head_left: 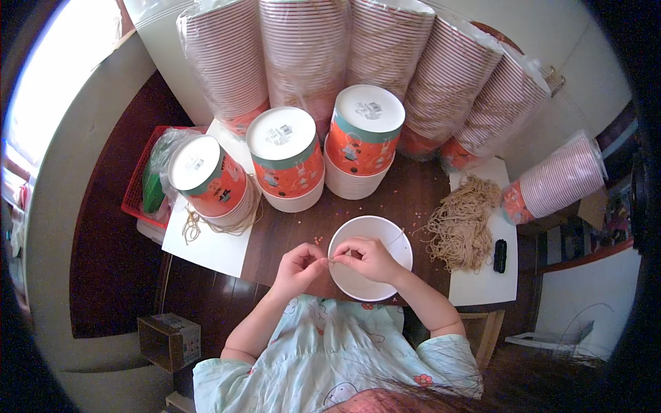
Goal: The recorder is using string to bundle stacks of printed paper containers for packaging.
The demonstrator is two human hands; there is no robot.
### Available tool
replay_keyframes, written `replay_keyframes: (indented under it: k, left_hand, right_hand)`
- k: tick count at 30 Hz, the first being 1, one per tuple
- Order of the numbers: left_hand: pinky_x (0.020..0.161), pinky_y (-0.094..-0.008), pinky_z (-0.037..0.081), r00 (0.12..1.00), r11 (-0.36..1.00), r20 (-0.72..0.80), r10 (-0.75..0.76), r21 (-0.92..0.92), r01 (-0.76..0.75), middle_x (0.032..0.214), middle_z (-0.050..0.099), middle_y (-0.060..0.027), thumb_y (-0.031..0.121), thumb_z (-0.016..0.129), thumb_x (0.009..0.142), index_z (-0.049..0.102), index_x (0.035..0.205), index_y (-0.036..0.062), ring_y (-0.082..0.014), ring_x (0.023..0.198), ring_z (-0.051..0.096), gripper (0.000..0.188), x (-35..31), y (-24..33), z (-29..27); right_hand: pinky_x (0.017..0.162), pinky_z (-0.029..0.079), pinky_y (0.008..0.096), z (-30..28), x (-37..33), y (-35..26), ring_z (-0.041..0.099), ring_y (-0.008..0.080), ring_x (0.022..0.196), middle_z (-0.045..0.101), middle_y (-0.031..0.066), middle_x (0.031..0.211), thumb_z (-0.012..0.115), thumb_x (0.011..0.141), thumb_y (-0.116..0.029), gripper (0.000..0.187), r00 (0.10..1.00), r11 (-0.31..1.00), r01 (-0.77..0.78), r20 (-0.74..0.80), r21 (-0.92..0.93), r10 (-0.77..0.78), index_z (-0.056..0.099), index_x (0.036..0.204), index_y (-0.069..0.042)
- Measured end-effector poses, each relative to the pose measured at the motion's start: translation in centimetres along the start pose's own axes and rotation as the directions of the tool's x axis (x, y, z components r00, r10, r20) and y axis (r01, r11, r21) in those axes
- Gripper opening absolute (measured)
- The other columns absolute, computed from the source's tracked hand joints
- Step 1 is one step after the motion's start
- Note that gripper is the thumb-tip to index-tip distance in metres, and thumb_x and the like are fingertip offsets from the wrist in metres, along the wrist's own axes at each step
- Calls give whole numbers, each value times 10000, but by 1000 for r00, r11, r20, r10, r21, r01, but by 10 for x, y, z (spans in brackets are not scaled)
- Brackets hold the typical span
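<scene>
A white paper bucket (406,260) stands mouth up at the table's near edge, its inside facing me. My left hand (301,267) is closed in a pinch at the bucket's left rim. Over the opening, my right hand (365,259) pinches too, its fingertips almost meeting the left ones. Between them shows a small bit of thin tan twine (331,261), partly hidden by the fingers. To the right lies a tangled heap of tan twine (463,224) on white card.
Upside-down stacks of orange-and-green paper buckets (286,158) stand beyond my hands. Tall plastic-wrapped bucket stacks (306,55) line the back. A black object (500,255) lies on the right white card (482,292). At left are loose twine loops (196,227) and a red basket (141,182).
</scene>
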State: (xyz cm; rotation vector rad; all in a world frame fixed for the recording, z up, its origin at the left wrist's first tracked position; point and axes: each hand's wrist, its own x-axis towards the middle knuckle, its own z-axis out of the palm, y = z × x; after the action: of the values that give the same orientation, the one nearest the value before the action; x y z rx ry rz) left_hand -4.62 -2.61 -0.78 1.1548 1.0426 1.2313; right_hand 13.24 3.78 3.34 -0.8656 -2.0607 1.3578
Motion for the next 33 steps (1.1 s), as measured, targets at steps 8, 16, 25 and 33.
replay_keyframes:
  k: [8,16,25,33]
  left_hand:
    - [659,-185,413,991,890,-9,-133,-441,115,789,558,-7,11,542,803,497,830,30,-65,713,517,55,-5,-7,-12]
    - [636,-186,427,894,881,205,-399,-186,435,816,595,-27,47,538,816,504,880,37,-67,706,534,74,-5,30,-1]
    - [517,-158,341,992,989,-23,-120,82,122,650,490,52,85,565,816,554,836,11,-1,584,414,77,-3,11,7]
    - [480,-158,321,990,977,-128,-55,200,80,597,493,60,66,605,791,583,821,-5,2,540,384,81,-5,15,15]
  right_hand:
    - [614,458,270,-1,-1,2,588,145,676,608,64,731,614,775,-109,87,1000,1000,-10,16,-8,10,594,807,-31]
    - [587,452,267,0,-1,0,574,133,644,603,65,725,609,783,-97,87,1000,999,17,20,29,-18,587,812,-18]
    - [592,460,268,1,-1,1,592,139,663,619,74,732,610,784,-109,91,999,999,31,14,38,-32,599,820,-26]
    - [595,468,268,0,-1,2,602,144,651,629,84,728,606,785,-115,104,1000,1000,11,-5,16,-11,610,821,-17]
